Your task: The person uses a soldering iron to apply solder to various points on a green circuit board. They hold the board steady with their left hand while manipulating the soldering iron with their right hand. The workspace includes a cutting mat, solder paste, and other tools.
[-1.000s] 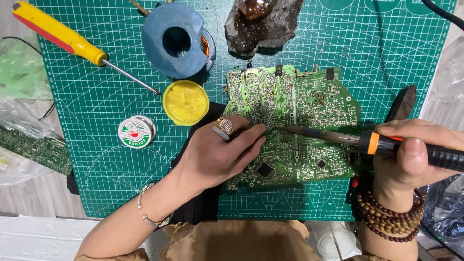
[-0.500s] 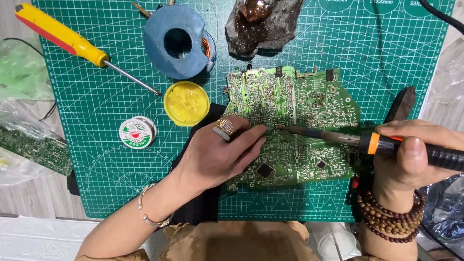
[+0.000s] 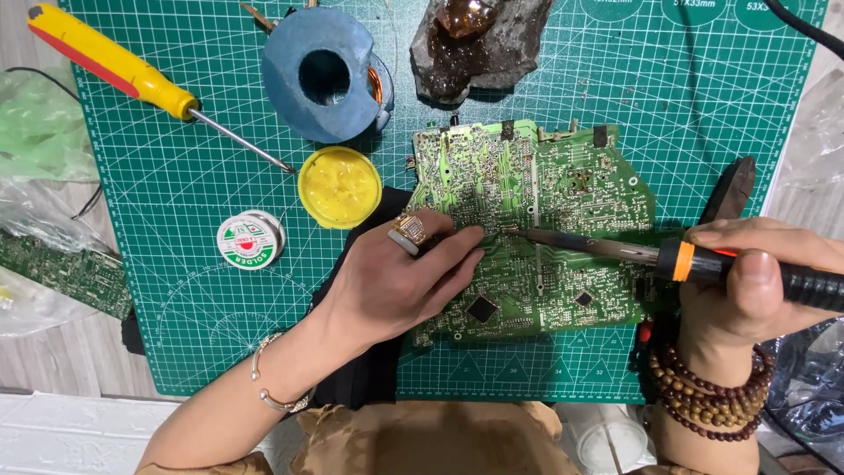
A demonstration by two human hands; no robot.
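Left hand: my left hand [image 3: 387,286] lies at the lower middle of the frame, palm down on the circuit board [image 3: 563,220], fingers drawn together and pinching at a spot on its left half, just beside the iron's tip; I cannot tell whether anything thin is held between them. A ring with a pale stone sits on one finger and a thin bracelet on the wrist.
Right hand: my right hand [image 3: 756,281] is at the lower right, closed around the black handle of the soldering iron [image 3: 668,259], a string of brown wooden beads on the wrist.
Soldering iron: it lies nearly level, orange collar just left of my thumb, metal shaft pointing left, tip touching the board near its middle.
Circuit board: green, solder side up, in the centre right of the frame, resting on the green cutting mat [image 3: 176,308] that covers the desk.
Flux tin: a round yellow tin [image 3: 339,186] sits open just left of the board.
Solder spool: a small white spool [image 3: 250,239] lies left of the tin.
Blue holder: a blue round stand [image 3: 316,79] with copper coil sits at upper middle.
Screwdriver: yellow and red handle [image 3: 114,66], upper left, blade pointing toward the tin.
Rosin lump: a dark amber chunk [image 3: 479,40] sits at top centre, above the board.
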